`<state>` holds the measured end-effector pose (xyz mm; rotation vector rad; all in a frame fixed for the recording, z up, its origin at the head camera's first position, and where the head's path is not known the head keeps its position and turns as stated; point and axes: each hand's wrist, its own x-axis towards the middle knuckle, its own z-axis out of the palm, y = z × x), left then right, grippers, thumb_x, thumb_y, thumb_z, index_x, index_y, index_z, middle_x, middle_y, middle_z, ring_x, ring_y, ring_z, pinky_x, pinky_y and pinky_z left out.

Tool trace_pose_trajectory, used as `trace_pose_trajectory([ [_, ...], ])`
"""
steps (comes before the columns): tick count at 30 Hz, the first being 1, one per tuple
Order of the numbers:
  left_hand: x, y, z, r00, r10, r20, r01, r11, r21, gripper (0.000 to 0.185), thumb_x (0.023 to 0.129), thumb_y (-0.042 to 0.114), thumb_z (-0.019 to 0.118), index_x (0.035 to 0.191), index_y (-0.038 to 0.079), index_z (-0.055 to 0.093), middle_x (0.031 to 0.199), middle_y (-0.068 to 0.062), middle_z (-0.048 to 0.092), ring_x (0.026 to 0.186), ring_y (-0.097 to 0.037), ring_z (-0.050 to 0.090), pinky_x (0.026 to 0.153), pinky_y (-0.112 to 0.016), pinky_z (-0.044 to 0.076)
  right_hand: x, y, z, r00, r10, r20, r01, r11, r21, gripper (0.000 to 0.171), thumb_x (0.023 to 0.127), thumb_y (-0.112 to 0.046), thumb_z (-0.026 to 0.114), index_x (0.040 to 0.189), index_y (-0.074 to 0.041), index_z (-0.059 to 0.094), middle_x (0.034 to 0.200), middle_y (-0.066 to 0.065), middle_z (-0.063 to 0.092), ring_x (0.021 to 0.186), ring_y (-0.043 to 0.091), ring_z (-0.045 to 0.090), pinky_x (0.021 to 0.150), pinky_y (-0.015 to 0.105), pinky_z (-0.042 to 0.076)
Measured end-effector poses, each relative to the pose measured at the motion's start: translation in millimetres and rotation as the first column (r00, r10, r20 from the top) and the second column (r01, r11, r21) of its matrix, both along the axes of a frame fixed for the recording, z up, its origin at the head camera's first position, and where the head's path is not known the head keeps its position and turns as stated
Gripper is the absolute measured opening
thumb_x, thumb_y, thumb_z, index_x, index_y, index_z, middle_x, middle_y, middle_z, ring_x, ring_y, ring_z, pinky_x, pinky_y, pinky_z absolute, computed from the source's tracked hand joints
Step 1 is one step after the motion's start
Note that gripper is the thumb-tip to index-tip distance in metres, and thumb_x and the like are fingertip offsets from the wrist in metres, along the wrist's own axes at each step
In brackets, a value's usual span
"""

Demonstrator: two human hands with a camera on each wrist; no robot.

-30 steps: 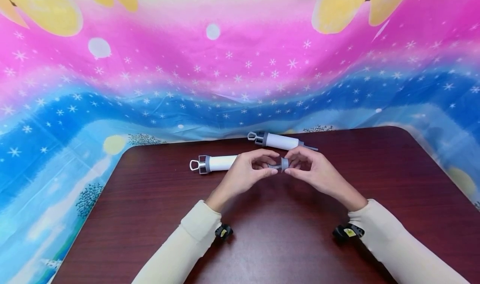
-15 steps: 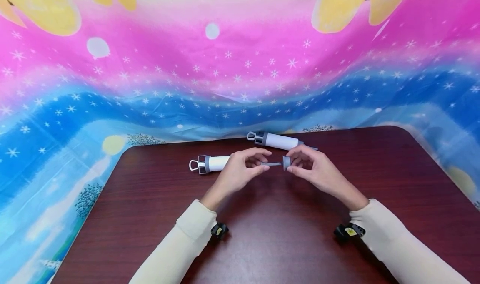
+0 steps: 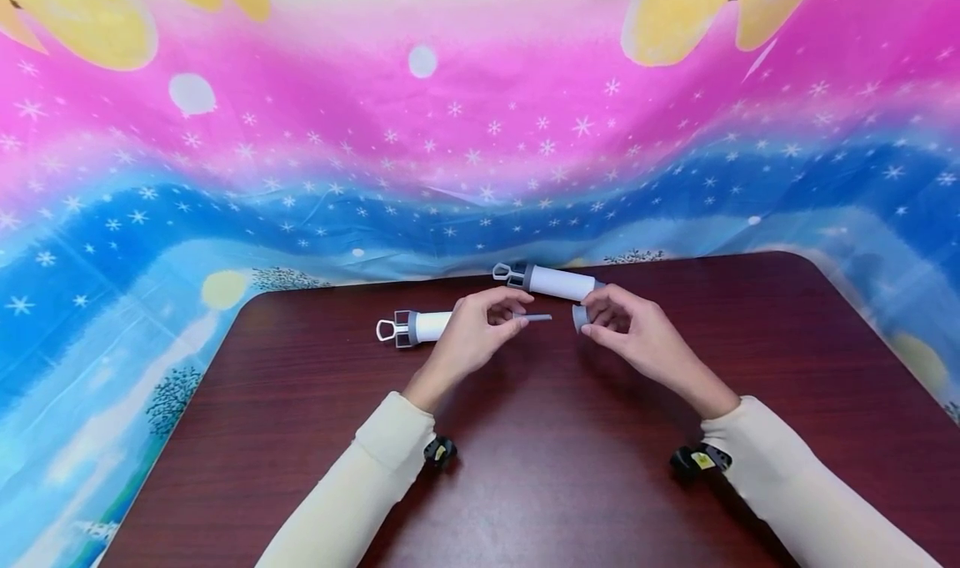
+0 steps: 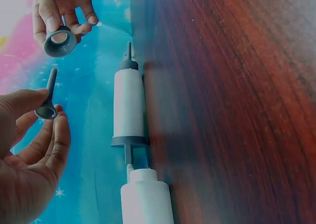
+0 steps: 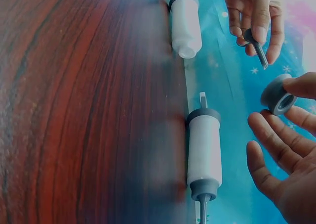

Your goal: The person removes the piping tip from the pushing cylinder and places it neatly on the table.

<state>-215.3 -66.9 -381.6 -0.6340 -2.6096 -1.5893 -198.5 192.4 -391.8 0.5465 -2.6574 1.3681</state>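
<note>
Hands have pulled apart since a second ago, so the grey nozzle (image 3: 537, 318) and the grey ring (image 3: 579, 317) that were joined between them are now separate with a clear gap. Left hand (image 3: 472, 334) pinches the wide end of the nozzle between thumb and fingers, thin tip pointing toward the other hand; in the left wrist view the nozzle (image 4: 48, 96) sits at the fingertips with the palm loosely curled. Right hand (image 3: 630, 330) pinches the ring with thumb and fingertips, and the right wrist view shows the ring (image 5: 277, 95) held at the tips with the other fingers spread loose below it

Both pieces are up off the table (image 3: 570, 468). One syringe (image 3: 420, 327), open-ended without its cap, lies just behind the left hand. A second, complete syringe (image 3: 555, 281) lies near the far edge behind the right hand, right by the starry cloth (image 3: 420, 134)
</note>
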Motion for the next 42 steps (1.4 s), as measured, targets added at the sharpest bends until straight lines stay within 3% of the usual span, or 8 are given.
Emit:
trace_pose_trajectory([
  [6, -3.8, 3, -1.8, 1.0, 0.002, 0.002, -0.002, 1.0, -0.012, 0.027, 0.094, 0.005, 0.076, 0.121, 0.005, 0.076, 0.109, -0.018, 0.076, 0.092, -0.02, 0.068, 0.085, -0.029, 0.061, -2.3, 2, -2.3, 0.999, -0.034, -0.031, 0.034, 0.999, 0.015, 0.025, 0.093, -0.006, 0.077, 0.116, -0.008, 0.068, 0.101, 0.01, 0.074, 0.084, 0.013, 0.065, 0.072, 0.022, 0.053],
  [13, -6.4, 11, -4.1, 1.0, 0.01, 0.0, -0.01, 0.998, -0.059, 0.026, 0.095, 0.003, 0.074, 0.121, 0.006, 0.076, 0.11, -0.013, 0.076, 0.094, -0.021, 0.07, 0.086, -0.03, 0.061, -6.0, 4, -5.8, 0.994, -0.056, -0.089, 0.059, 0.997, 0.039, 0.024, 0.091, -0.002, 0.078, 0.113, -0.006, 0.069, 0.097, 0.011, 0.074, 0.081, 0.016, 0.066, 0.07, 0.02, 0.052],
  [21, -10.4, 20, -6.7, 1.0, 0.003, 0.008, -0.002, 0.99, -0.138, 0.027, 0.096, 0.003, 0.069, 0.121, 0.008, 0.076, 0.116, -0.014, 0.075, 0.096, -0.02, 0.07, 0.087, -0.031, 0.06, -11.0, 4, -9.0, 0.993, -0.075, -0.09, 0.087, 0.988, 0.131, 0.023, 0.091, -0.003, 0.076, 0.113, -0.003, 0.068, 0.096, 0.013, 0.074, 0.081, 0.021, 0.067, 0.071, 0.025, 0.053],
  [29, -12.5, 26, -10.0, 0.999, 0.024, 0.029, -0.017, 0.978, -0.21, 0.028, 0.097, 0.003, 0.068, 0.123, 0.008, 0.075, 0.116, -0.011, 0.075, 0.097, -0.02, 0.069, 0.088, -0.034, 0.058, -16.7, 1, -12.6, 0.99, -0.102, -0.095, 0.123, 0.958, 0.26, 0.023, 0.092, -0.01, 0.074, 0.114, -0.003, 0.068, 0.096, 0.013, 0.071, 0.081, 0.023, 0.066, 0.069, 0.038, 0.052],
  [38, -14.5, 30, -11.6, 0.998, 0.042, 0.048, -0.03, 0.971, -0.236, 0.027, 0.096, 0.004, 0.069, 0.122, 0.008, 0.075, 0.116, -0.01, 0.075, 0.097, -0.019, 0.07, 0.089, -0.032, 0.058, -20.9, -1, -19.3, 0.984, -0.145, -0.104, 0.175, 0.903, 0.392, 0.02, 0.093, -0.012, 0.076, 0.11, -0.004, 0.07, 0.091, 0.011, 0.064, 0.073, 0.024, 0.055, 0.059, 0.037, 0.042],
  [42, -13.3, 32, -11.1, 0.997, 0.045, 0.059, -0.029, 0.97, -0.242, 0.026, 0.097, 0.005, 0.069, 0.123, 0.009, 0.075, 0.117, -0.01, 0.076, 0.098, -0.019, 0.07, 0.089, -0.032, 0.058, -23.0, -1, -23.2, 0.984, -0.153, -0.092, 0.178, 0.89, 0.419, 0.022, 0.093, -0.013, 0.075, 0.113, -0.003, 0.07, 0.096, 0.013, 0.066, 0.075, 0.026, 0.057, 0.06, 0.04, 0.044],
])
